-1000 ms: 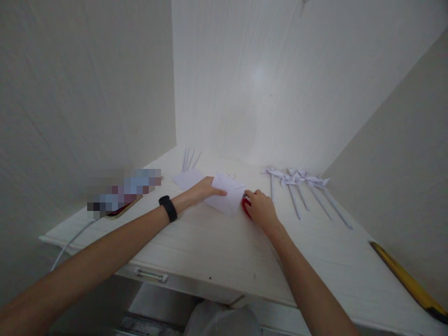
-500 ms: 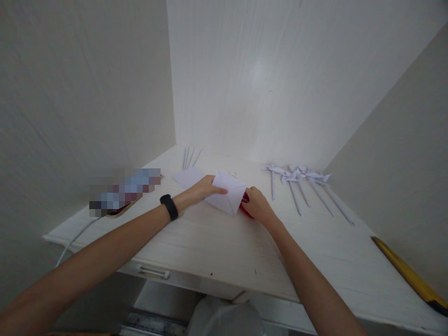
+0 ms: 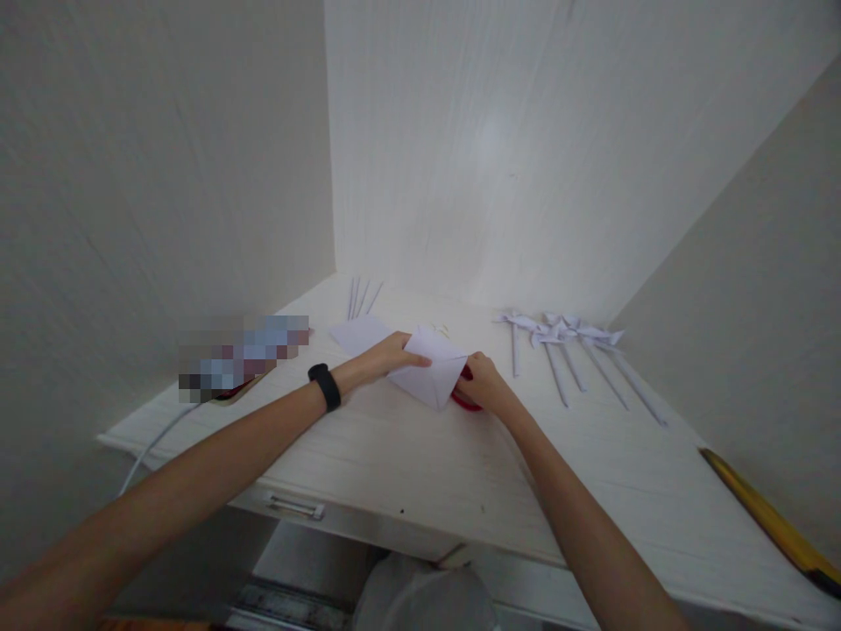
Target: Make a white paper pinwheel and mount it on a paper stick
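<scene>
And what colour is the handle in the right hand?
The handle is red; head view shows it best.

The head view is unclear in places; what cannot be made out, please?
Head view: what the red handle joins, hidden by the folded paper and right hand's grip.
Head view: the flat thing at left, masked by pixel blocks.
Head view: the yellow tool, its end cut off by the right edge.
Head view: the bits beyond the paper, too small.

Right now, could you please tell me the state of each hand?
Left hand: closed, holding the white paper.
Right hand: closed on the red scissors, blades hidden from view.
</scene>
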The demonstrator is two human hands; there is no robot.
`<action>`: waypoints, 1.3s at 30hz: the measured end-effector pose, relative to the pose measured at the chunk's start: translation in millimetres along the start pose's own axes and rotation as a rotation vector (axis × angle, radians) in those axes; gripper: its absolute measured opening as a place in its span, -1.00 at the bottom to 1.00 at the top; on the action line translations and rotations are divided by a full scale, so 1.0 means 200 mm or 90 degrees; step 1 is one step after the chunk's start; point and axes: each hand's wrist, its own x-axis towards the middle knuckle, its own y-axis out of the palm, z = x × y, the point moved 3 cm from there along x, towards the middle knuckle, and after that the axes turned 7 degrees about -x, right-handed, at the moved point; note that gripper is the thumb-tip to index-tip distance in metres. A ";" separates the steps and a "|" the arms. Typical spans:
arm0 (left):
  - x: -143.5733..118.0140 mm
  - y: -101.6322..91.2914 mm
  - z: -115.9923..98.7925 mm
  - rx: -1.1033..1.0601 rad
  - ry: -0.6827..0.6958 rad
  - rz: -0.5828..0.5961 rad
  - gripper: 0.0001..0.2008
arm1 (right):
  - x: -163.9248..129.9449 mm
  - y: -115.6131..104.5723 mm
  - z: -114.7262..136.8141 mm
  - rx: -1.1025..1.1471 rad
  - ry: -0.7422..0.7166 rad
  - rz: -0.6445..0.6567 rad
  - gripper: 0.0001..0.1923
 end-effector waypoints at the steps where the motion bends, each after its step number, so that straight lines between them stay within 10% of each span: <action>1: 0.00 0.00 0.00 0.000 -0.004 0.003 -0.70 | 0.00 0.00 0.00 0.013 -0.005 -0.002 -0.91; 11: 0.01 -0.02 0.03 -0.054 0.013 -0.018 -0.66 | 0.02 -0.05 -0.06 0.334 0.115 -0.208 -0.70; 23: -0.04 0.00 -0.12 0.014 0.090 -0.077 -0.66 | -0.01 -0.09 0.01 0.352 0.075 -0.146 -0.80; 33: 0.00 0.03 -0.02 0.075 0.015 0.112 -0.75 | 0.00 -0.06 0.03 0.341 0.070 -0.137 -0.82; 39: 0.00 0.05 0.00 0.081 0.091 0.045 -0.76 | -0.01 -0.04 0.08 0.283 0.025 -0.121 -0.85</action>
